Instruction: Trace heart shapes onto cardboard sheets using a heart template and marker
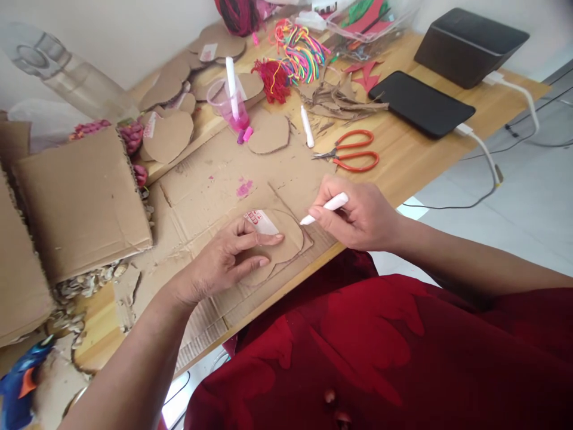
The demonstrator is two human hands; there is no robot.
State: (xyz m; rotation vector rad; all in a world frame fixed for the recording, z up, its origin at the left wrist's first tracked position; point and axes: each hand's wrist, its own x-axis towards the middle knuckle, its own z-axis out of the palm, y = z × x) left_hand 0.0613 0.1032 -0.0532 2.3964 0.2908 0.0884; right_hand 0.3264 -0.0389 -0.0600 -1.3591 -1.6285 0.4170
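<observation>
My left hand lies with fingers stretched over a heart-shaped cardboard piece, pressing it against a larger cardboard sheet. A white and red label shows on the piece beside my fingers. In my right hand a white marker is pinched, its tip pointing left at the right edge of the cardboard piece. Whether the tip touches the cardboard I cannot tell. Orange-handled scissors lie spread beyond my right hand, and a white marker cap or second pen rests near them.
A plastic cup with pink contents and a white pen stands behind. Cut cardboard shapes, colourful cords and cardboard scraps lie farther back. A black phone is at right, a cardboard box and blue glue gun at left.
</observation>
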